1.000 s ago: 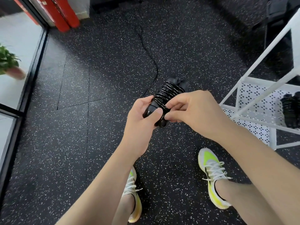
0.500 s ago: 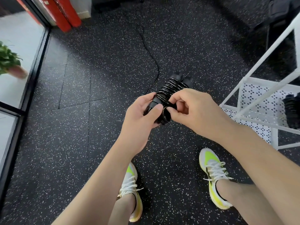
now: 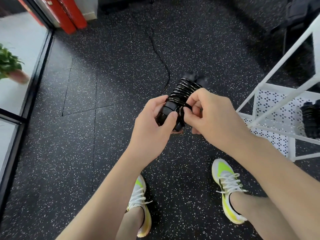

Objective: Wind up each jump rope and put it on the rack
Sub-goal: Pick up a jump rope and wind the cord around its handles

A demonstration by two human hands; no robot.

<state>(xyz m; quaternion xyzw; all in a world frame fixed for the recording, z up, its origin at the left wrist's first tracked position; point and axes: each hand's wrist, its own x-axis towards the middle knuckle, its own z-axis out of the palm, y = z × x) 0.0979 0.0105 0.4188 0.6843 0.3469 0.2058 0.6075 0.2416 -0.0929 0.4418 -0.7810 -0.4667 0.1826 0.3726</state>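
Note:
A black jump rope (image 3: 181,91), its cord coiled many times round its two handles, is held in front of me above the floor. My left hand (image 3: 152,129) grips the near end of the handles, thumb on top. My right hand (image 3: 209,116) pinches a small loop of the cord at the near end of the coil. A loose length of black cord (image 3: 158,54) trails away over the floor. The white rack (image 3: 280,108) stands to the right, and a wound black rope (image 3: 310,118) lies on its perforated shelf.
Speckled black rubber flooring runs all around. Red panels (image 3: 69,16) lean at the back left. A potted plant (image 3: 10,66) sits behind the glass wall on the left. My feet in white and yellow shoes (image 3: 226,186) stand below my hands.
My right hand's fingers have worked a small loop of cord at the near end of the coil. Both hands and the bundle have stayed almost in place.

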